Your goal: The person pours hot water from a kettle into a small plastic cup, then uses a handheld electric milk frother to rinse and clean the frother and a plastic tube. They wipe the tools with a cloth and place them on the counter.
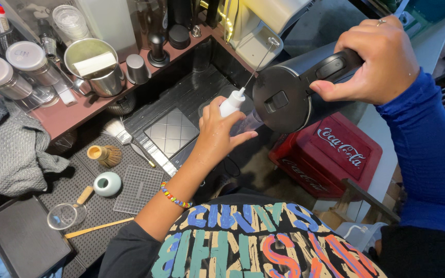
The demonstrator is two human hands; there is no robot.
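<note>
Over the counter, left hand [217, 135] grips a frother [232, 102], right hand [374, 59] grips a kettle [289, 92].

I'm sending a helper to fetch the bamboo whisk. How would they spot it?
Start at the black ridged mat left of the person's left hand. The bamboo whisk lies at its upper edge, above the pale green holder; only it has fanned tan bristles.

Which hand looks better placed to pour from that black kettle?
The right hand, probably: it already grips the black kettle by its handle, tilted toward the left hand, which is busy holding a clear cup and white frother.
</note>
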